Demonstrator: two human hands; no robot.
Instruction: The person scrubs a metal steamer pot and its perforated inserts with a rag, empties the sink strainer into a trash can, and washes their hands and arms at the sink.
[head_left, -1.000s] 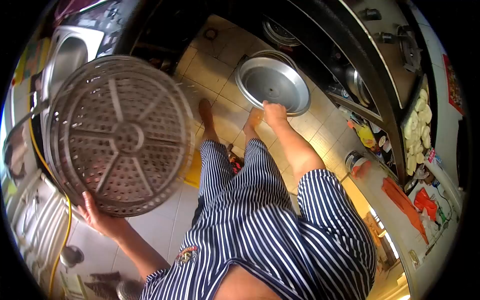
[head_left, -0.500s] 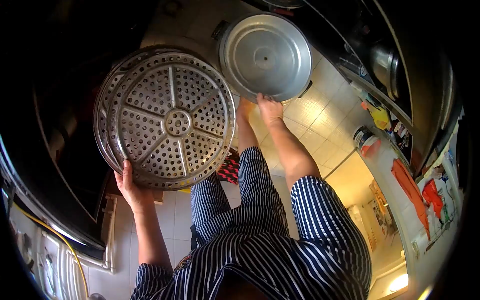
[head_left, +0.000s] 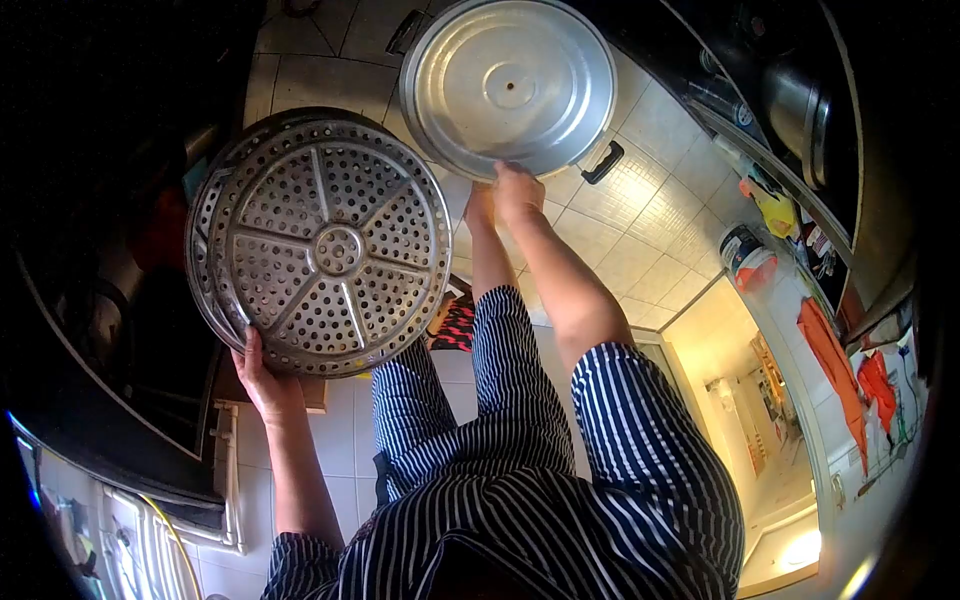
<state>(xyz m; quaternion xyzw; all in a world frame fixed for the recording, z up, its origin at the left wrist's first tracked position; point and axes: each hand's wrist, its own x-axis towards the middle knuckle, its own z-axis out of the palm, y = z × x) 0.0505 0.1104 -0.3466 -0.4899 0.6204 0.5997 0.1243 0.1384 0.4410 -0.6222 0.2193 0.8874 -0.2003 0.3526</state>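
My left hand is closed on the lower left rim of a round perforated steamer tray, thumb on the front face. A second rim shows behind it, so it looks stacked; the tray tilts toward me. My right hand pinches the near edge of a round aluminium lid with a small dark spot at its centre. Two black side handles stick out past the lid, apparently from a pot mostly hidden under it.
Dark counters with metal pots stand at right and left. Below is a tiled floor with a red-and-black cloth. White pipes run at lower left; a white bucket stands at right.
The lid has shifted up and left and looks larger, with more of the near black handle showing. The steamer tray has moved slightly left. Both hands keep their hold.
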